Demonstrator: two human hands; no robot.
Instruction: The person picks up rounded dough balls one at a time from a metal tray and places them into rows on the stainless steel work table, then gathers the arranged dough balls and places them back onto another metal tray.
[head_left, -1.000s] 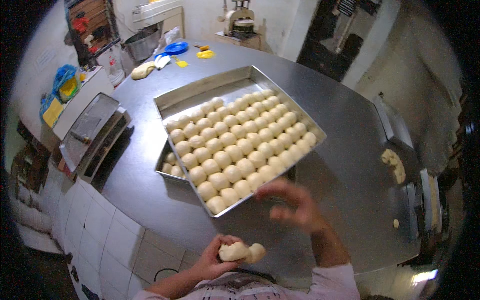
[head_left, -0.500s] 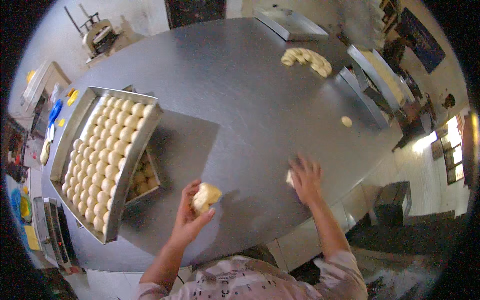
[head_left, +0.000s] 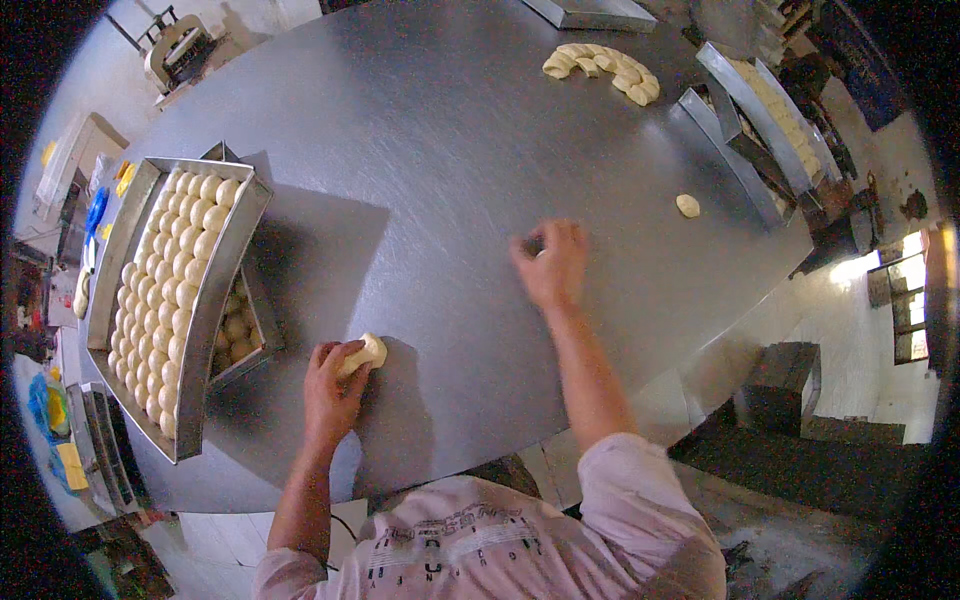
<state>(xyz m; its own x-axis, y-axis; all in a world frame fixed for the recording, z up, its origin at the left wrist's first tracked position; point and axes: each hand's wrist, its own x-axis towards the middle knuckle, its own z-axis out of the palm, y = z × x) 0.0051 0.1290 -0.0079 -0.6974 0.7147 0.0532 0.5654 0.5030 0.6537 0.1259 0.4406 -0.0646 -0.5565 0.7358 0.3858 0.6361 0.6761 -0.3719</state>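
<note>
My left hand is closed round a lump of pale dough, whose smooth end sticks out past the fingertips. It is low over the near part of the steel table. Farther away and to the right, my right hand is over the table with its fingers curled in. What it holds, if anything, is hidden under the fingers. To the left, a deep metal tray full of rows of round dough balls rests tilted on another tray, which also has dough balls in it.
A curved row of dough pieces lies at the far right of the table. One dough ball sits alone near the right edge. More metal trays are stacked at the far right corner, and another tray is at the back.
My left hand has moved left and gripped the dough lump more closely. My right hand has moved away from me and left, its fingers now curled; the dough seen beside it is no longer visible.
</note>
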